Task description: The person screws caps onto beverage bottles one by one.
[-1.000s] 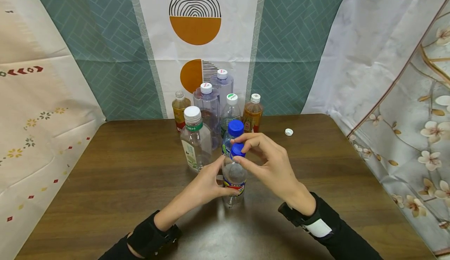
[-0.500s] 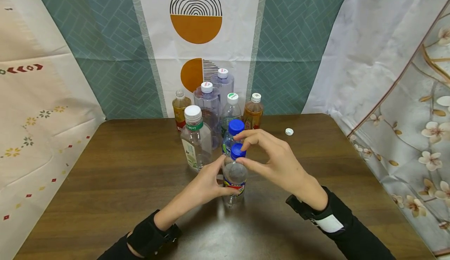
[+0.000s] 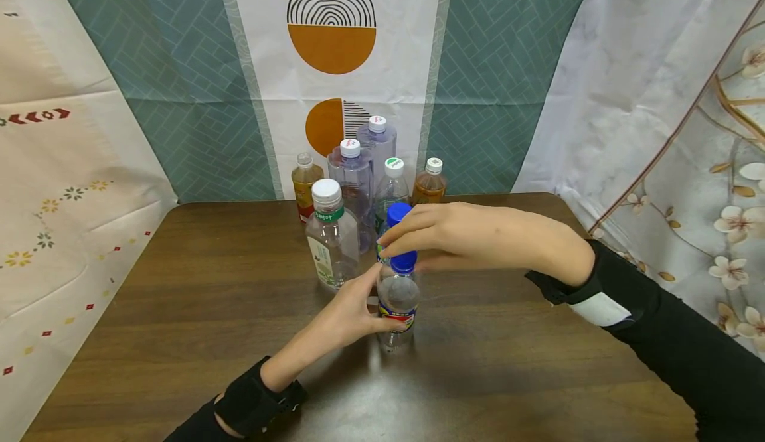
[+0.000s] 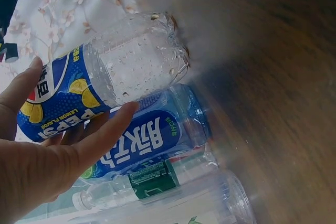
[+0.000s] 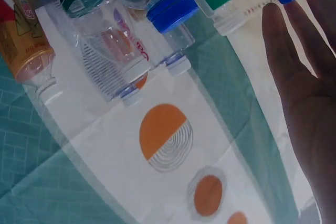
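My left hand (image 3: 358, 309) grips a clear Pepsi bottle (image 4: 142, 51) with a blue lemon-flavor label round its middle. It stands upright on the table with a blue cap (image 3: 404, 261) on its neck. My right hand (image 3: 460, 236) is at this cap, its fingers fairly straight and reaching across it. In the right wrist view, fingertips (image 5: 273, 13) lie close against the cap; where the thumb touches is hidden. Just behind stands a blue-labelled bottle (image 4: 152, 135), also blue-capped and partly covered by my right hand.
Left of the hands stands a large white-capped bottle (image 3: 329, 249). Farther back are two purplish bottles (image 3: 351, 176), a green-labelled bottle (image 3: 392, 193) and two amber bottles (image 3: 306, 186). The wooden table (image 3: 209, 309) ends at patterned cloth hangings (image 3: 239, 83).
My right hand has turned about the blue cap: its wrist swung right and away from me, and its fingers now point left. My left hand and the Pepsi bottle stay in place.
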`<state>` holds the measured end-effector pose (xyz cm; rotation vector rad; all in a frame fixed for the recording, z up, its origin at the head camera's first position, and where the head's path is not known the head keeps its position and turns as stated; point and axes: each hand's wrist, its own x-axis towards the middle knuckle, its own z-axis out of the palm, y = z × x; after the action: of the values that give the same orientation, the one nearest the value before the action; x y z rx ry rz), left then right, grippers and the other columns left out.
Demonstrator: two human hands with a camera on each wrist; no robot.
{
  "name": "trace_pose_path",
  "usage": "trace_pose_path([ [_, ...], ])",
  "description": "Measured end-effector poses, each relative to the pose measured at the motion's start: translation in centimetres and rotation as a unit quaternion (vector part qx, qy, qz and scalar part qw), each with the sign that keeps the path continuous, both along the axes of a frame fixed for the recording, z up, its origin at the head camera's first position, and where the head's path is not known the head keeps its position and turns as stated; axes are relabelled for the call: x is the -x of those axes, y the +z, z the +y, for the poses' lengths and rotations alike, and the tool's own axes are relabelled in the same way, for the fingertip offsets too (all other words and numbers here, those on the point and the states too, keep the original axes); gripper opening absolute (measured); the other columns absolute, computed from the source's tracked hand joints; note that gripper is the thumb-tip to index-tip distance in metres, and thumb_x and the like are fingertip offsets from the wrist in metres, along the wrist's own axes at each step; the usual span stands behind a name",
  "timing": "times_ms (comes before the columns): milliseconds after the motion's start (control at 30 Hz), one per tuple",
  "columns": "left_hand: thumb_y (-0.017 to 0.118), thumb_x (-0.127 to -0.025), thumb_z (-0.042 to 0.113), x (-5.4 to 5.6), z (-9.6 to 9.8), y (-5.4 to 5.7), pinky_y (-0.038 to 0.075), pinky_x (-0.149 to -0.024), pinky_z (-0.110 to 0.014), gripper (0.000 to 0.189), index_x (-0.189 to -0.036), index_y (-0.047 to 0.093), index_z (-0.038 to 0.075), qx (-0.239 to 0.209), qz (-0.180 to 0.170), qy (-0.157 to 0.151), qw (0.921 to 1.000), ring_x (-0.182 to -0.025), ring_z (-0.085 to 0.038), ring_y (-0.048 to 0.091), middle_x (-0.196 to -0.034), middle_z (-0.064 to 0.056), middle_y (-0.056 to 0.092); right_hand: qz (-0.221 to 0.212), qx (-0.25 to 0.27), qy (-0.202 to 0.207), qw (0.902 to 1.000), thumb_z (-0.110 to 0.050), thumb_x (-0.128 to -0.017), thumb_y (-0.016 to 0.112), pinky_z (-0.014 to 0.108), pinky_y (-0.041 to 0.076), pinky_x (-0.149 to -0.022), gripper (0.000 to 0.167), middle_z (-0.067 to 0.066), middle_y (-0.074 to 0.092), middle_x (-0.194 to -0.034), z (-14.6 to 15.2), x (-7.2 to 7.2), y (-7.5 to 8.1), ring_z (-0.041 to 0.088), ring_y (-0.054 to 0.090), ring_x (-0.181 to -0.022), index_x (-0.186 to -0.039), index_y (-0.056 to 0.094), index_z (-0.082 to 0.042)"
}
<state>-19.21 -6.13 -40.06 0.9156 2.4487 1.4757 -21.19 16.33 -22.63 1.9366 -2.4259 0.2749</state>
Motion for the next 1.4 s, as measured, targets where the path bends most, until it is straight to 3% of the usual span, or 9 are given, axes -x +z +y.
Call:
trace_pose_path([
  [133, 0.092, -0.075, 0.016, 0.0, 0.1, 0.1, 0.057, -0.092, -0.033, 0.074, -0.136, 0.049, 0.01, 0.003, 0.006, 0.0, 1.0, -0.113, -0.02, 0.065, -0.122, -0.003, 0.066, 0.001, -0.034, 0.001, 0.9994, -0.009, -0.095, 0.072, 0.035, 0.054, -0.098, 0.03, 0.003, 0.067, -0.126, -0.4, 0.4, 0.3, 0.02, 0.062, -0.118, -0.124, 0.069, -0.008],
  [467, 0.093, -0.075, 0.015, 0.1, 0.3, 0.1, 0.057, -0.09, -0.032, 0.07, -0.13, 0.051, 0.01, 0.0, 0.011, -0.004, 0.9999, -0.111, -0.02, 0.065, -0.12, -0.004, 0.067, -0.02, -0.043, -0.007, 0.9989, -0.007, -0.091, 0.076, 0.03, 0.057, -0.09, 0.025, 0.001, 0.07, -0.114, -0.8, 0.6, 0.8, 0.017, 0.065, -0.105, -0.116, 0.073, -0.009],
  [600, 0.093, -0.074, 0.015, 0.1, 0.3, 0.0, 0.057, -0.092, -0.032, 0.068, -0.129, 0.052, 0.01, -0.003, 0.014, -0.004, 0.9999, -0.11, -0.02, 0.066, -0.118, -0.004, 0.067, 0.014, -0.052, -0.05, 0.9973, -0.018, -0.089, 0.08, 0.024, 0.057, -0.078, 0.022, -0.001, 0.07, -0.096, -1.6, 0.0, 0.7, 0.013, 0.062, -0.085, -0.108, 0.074, -0.008],
  [733, 0.092, -0.075, 0.015, 0.0, 0.4, 0.0, 0.057, -0.093, -0.032, 0.069, -0.13, 0.051, 0.011, -0.002, 0.012, -0.005, 0.9999, -0.111, -0.02, 0.066, -0.119, -0.004, 0.068, 0.041, -0.07, -0.107, 0.9909, -0.029, -0.086, 0.082, 0.02, 0.056, -0.068, 0.028, -0.001, 0.066, -0.084, -2.5, -0.7, 0.8, 0.011, 0.059, -0.073, -0.1, 0.073, -0.006],
  [900, 0.091, -0.076, 0.015, 0.0, 0.3, 0.0, 0.057, -0.092, -0.032, 0.068, -0.131, 0.051, 0.011, -0.007, -0.001, -0.009, 0.9999, -0.112, -0.02, 0.066, -0.121, -0.005, 0.068, 0.039, -0.079, -0.138, 0.9865, -0.033, -0.086, 0.082, 0.019, 0.055, -0.065, 0.03, -0.002, 0.065, -0.082, -2.8, -1.0, 0.8, 0.01, 0.059, -0.072, -0.095, 0.072, -0.007],
  [1100, 0.09, -0.078, 0.015, 0.0, 0.3, -0.2, 0.057, -0.092, -0.033, 0.067, -0.131, 0.05, 0.011, -0.026, -0.028, -0.016, 0.9991, -0.114, -0.024, 0.065, -0.125, -0.007, 0.066, 0.033, -0.081, -0.152, 0.9844, -0.033, -0.086, 0.082, 0.024, 0.058, -0.072, 0.03, -0.002, 0.069, -0.09, -2.6, -1.2, 0.7, 0.013, 0.061, -0.08, -0.1, 0.07, -0.009],
  [1200, 0.091, -0.077, 0.013, 0.1, 0.2, -0.3, 0.058, -0.092, -0.037, 0.066, -0.13, 0.051, 0.01, -0.035, -0.037, -0.017, 0.9986, -0.114, -0.025, 0.065, -0.124, -0.008, 0.066, 0.035, -0.078, -0.128, 0.988, -0.031, -0.086, 0.083, 0.028, 0.059, -0.08, 0.033, -0.002, 0.07, -0.1, -2.1, -1.0, 0.8, 0.016, 0.064, -0.091, -0.109, 0.071, -0.011],
  [1400, 0.091, -0.077, 0.012, 0.1, 0.1, -0.3, 0.058, -0.092, -0.039, 0.069, -0.132, 0.05, 0.009, -0.033, -0.04, -0.014, 0.9986, -0.114, -0.027, 0.066, -0.124, -0.008, 0.065, 0.018, -0.054, 0.009, 0.9984, -0.01, -0.091, 0.077, 0.029, 0.056, -0.091, 0.029, 0.001, 0.065, -0.126, -1.0, 0.1, 1.1, 0.017, 0.062, -0.114, -0.12, 0.072, -0.012],
])
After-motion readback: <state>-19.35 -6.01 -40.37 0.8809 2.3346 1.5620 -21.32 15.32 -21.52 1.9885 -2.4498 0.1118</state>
